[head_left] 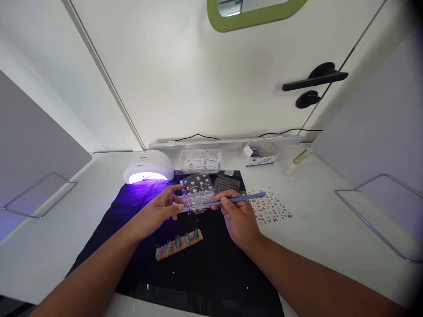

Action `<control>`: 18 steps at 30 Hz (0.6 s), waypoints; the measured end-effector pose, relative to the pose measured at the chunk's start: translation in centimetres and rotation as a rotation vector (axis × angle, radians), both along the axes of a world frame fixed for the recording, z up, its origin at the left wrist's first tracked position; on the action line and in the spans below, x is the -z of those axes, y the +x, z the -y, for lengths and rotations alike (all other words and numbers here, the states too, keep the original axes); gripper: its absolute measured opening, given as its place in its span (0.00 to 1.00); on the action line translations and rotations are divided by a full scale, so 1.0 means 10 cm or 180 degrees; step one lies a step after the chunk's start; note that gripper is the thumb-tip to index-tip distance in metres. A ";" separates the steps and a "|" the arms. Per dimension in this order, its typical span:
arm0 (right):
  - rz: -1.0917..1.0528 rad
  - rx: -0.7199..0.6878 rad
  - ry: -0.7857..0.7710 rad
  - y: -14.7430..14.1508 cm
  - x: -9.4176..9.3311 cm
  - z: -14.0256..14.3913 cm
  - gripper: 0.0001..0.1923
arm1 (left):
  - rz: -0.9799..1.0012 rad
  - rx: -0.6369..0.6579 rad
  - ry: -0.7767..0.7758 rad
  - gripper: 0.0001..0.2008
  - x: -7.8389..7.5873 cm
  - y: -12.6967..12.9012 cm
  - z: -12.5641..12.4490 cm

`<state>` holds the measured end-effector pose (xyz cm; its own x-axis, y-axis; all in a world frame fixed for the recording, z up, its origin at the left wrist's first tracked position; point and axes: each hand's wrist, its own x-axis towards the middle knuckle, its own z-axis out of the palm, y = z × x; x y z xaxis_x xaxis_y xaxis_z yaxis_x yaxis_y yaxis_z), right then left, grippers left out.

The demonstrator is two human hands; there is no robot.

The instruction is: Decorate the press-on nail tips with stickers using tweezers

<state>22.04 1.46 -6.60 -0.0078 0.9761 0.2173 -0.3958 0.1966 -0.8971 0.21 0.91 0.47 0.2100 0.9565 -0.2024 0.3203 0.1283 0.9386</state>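
My left hand (164, 207) holds a clear sticker sheet (197, 200) by its left edge, above the black mat (205, 264). My right hand (238, 216) grips blue tweezers (244, 199) whose tip rests on that sheet. Just below my hands, a wooden strip (179, 244) carrying several blue practice nails lies on the mat. Two more sticker sheets, one clear (197, 180) and one dark (226, 182), lie behind the held sheet.
A white nail lamp (148, 166) glows purple at the back left. A clear box of packets (200, 160), a small white carton (259, 155) and a thin bottle (299, 159) stand along the back. Another sticker sheet (272, 210) lies right of the mat. Wire frames sit at both sides.
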 end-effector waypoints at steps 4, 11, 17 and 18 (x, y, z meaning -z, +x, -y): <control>-0.0009 0.0081 0.0165 0.00 -0.06 0.06 0.06 | 0.0648 -0.0129 0.0038 0.29 0.10 0.06 0.01; 0.0055 0.0018 0.0480 -0.01 -0.12 0.14 0.07 | 0.1329 -0.0276 0.0318 0.39 0.22 0.09 0.00; 0.0267 -0.0090 0.0766 -0.01 -0.10 0.17 0.06 | 0.1355 -0.0304 0.0689 0.49 0.24 0.10 0.05; 0.0299 -0.0111 0.0823 0.00 -0.10 0.18 0.06 | 0.1308 -0.0285 0.0756 0.46 0.25 0.10 0.05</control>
<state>22.01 -0.30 -5.63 -0.0724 0.8871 0.4559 -0.3237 0.4114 -0.8520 1.17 0.40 -2.02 0.1414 0.9842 0.1064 -0.0858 -0.0948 0.9918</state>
